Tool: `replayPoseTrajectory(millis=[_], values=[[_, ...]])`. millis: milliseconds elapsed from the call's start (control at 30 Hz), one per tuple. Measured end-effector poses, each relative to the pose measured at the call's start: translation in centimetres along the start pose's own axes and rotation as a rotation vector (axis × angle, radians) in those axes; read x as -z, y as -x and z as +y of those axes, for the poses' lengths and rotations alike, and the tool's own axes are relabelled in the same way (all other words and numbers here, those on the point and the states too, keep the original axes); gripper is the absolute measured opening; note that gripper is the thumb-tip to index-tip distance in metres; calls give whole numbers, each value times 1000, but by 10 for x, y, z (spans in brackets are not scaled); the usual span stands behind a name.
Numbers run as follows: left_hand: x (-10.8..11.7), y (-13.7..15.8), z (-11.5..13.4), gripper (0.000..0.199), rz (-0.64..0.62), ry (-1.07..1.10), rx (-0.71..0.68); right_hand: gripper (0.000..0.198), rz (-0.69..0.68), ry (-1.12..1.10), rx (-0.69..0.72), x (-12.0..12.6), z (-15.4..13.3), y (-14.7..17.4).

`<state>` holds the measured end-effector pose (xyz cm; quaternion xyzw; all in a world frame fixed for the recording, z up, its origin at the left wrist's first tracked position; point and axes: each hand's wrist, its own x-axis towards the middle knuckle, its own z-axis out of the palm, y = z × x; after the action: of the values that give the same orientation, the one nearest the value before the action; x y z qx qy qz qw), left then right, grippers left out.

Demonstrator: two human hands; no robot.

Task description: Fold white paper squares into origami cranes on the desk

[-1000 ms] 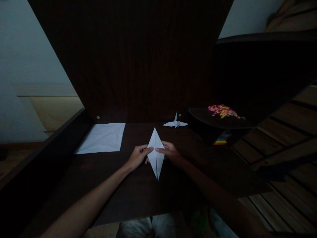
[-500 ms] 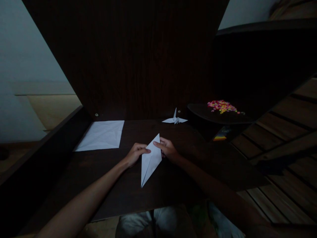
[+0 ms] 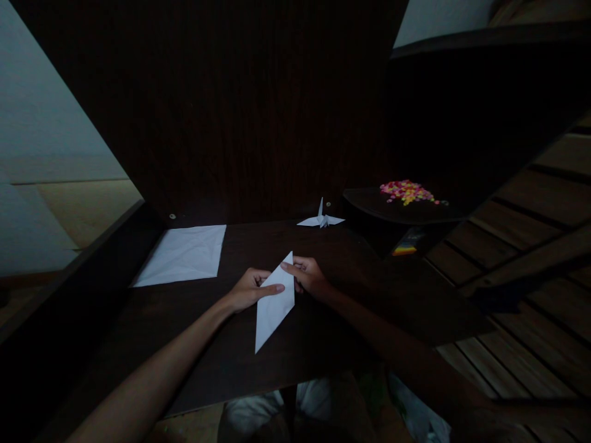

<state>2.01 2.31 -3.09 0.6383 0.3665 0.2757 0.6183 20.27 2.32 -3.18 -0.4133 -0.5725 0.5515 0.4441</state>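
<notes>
In the head view, I see the left hand [image 3: 247, 291] and right hand [image 3: 313, 279] both pinching a folded white paper [image 3: 276, 307] over the counter [image 3: 207, 363]. A paper crane [image 3: 322, 221] sits farther back; a white sheet [image 3: 184, 253] lies to the left. Bright bits [image 3: 409, 192] sit on a shelf [image 3: 369, 203].

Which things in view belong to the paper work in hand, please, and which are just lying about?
In the work: folded paper, held by left hand and right hand.
Apparently lying about: sheet, paper bird, coloured bits, yellow-edged item.
</notes>
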Motion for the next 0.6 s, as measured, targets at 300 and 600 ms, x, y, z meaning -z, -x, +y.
replayPoseTrajectory(millis=[300, 600], values=[[2, 4, 6, 26, -109, 9, 7, 40, 133, -43, 21, -2, -2, -1], [2, 4, 2, 29, -1, 61, 8, 42, 169, -35, 73, 4, -2, -3]])
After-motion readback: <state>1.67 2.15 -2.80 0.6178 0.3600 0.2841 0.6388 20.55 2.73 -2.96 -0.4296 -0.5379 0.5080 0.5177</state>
